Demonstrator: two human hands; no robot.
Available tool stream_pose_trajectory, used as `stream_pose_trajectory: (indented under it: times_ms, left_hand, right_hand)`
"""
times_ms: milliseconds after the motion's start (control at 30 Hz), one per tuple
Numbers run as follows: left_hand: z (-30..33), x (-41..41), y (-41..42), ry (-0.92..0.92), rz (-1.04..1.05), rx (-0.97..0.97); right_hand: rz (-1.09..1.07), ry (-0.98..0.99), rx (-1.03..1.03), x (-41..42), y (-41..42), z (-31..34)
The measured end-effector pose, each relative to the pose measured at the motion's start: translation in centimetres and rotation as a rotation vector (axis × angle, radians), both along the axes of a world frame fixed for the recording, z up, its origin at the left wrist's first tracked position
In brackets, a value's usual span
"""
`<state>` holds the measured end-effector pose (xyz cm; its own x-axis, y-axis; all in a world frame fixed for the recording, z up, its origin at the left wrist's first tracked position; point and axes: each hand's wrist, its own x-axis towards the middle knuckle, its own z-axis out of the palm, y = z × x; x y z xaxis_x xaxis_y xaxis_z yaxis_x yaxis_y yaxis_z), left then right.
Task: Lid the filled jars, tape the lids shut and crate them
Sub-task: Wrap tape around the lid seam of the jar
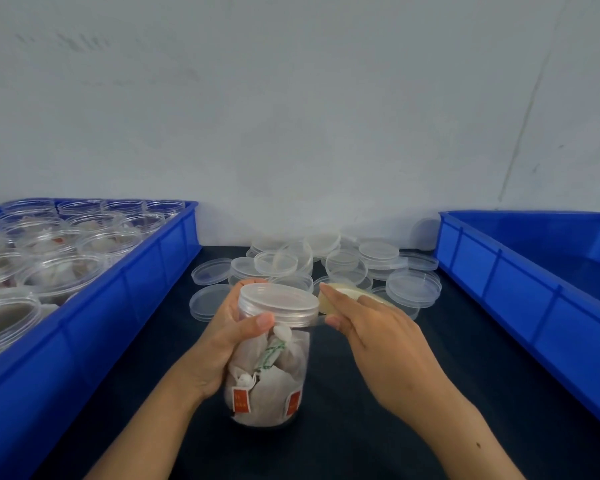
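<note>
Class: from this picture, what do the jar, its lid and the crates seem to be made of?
Jar: clear glossy plastic, probably; the sachets show through.
Lid: translucent, slightly frosted plastic with a ribbed rim.
Crates: opaque blue moulded plastic, likely rigid; ribbed walls with a soft sheen.

Red tags (241,400) on sachets inside jar (269,358), markings too blurred to read

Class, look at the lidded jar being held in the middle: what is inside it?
The jar holds pale paper sachets with red tags. The left hand grips its side, hiding part of the contents.
</note>
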<state>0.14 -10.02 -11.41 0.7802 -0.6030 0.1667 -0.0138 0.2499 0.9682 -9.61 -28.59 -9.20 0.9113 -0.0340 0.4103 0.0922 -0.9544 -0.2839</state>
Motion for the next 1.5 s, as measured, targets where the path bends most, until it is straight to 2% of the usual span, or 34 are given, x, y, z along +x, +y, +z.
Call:
stream_pose_trajectory:
  times_ms: [267, 433, 600, 667, 800, 900, 1000, 1100, 1233, 1367, 1500]
  left_hand:
    - [-0.1, 0.0, 0.0, -0.024, -0.039, 0.011]
    - [0.1, -0.4, 0.3, -0.105, -0.034, 0.126]
    - [0.4, -0.9, -0.2, -0.249, 0.279, 0.186]
    - [0.5, -1.7, -0.7, -0.326, 0.336, 0.217]
    - [0.8, -2.6, -1.8, -0.42, 0.502, 0.414]
    - [0.8, -2.5, -2.1, -0.419, 0.59, 0.429]
    - [1.0, -2.3, -2.2, -0.387, 0.576, 0.395]
    - [1.1, -2.1, -2.0, -0.392, 0.547, 0.358]
    - [0.9, -1.7, -1.6, -0.387, 0.488, 0.306]
    - [1.1, -1.4, -1.2, -0.393, 0.396, 0.282]
    - [1.2, -1.1, -1.0, -0.38, 0.331, 0.246]
  right_hand:
    - [0.018, 0.016, 0.028, 0.1, 0.2, 0.1]
    - [0.008, 0.026, 0.072, -0.2, 0.6, 0.1]
    - [-0.072, -0.052, 0.098, -0.2, 1.6, -0.6]
    - [-0.095, -0.073, 0.113, -0.1, 2.2, -1.0]
    - [-0.114, -0.081, 0.088, -0.1, 2.9, -1.5]
    - [-0.121, -0.083, 0.06, -0.2, 2.9, -1.6]
    - [-0.091, -0.054, 0.138, -0.2, 2.7, -1.1]
    - [-0.083, 0.075, 0.268, -0.4, 2.2, -0.4]
    - [-0.087, 0.211, 0.279, -0.6, 1.3, 0.3]
    - [-0.059, 0.197, 0.249, -0.6, 1.0, 0.5]
    - [-0.019, 0.073, 0.139, -0.5, 1.4, 0.4]
